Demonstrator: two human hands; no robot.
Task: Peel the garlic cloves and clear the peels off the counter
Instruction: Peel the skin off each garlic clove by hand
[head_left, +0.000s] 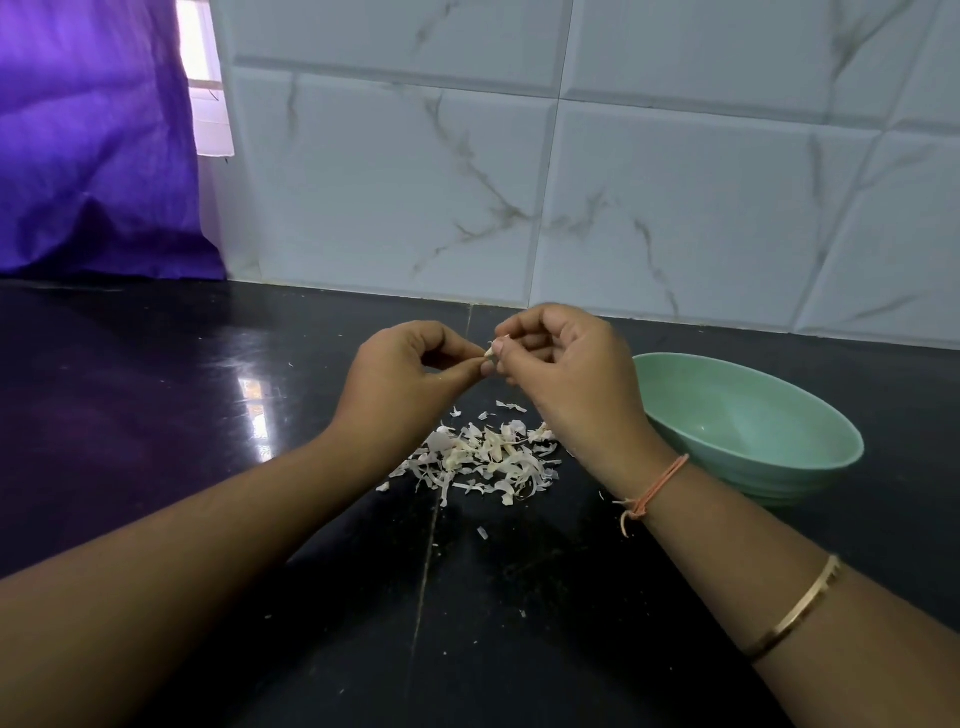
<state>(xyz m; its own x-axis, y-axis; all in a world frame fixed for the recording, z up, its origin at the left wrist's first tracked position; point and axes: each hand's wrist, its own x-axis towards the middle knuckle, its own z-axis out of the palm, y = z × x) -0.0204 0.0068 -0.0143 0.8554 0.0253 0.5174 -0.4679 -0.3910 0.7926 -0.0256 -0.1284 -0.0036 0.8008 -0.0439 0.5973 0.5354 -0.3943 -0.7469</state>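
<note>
Garlic clove (489, 352), probably, pinched between left hand (410, 376) and right hand (569, 371).

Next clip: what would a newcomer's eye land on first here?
The left hand and right hand meet above the middle of the black counter, both pinching a small garlic clove at their fingertips. Just below them lies a pale heap of peels, with a green bowl to its right by the right wrist.
</note>
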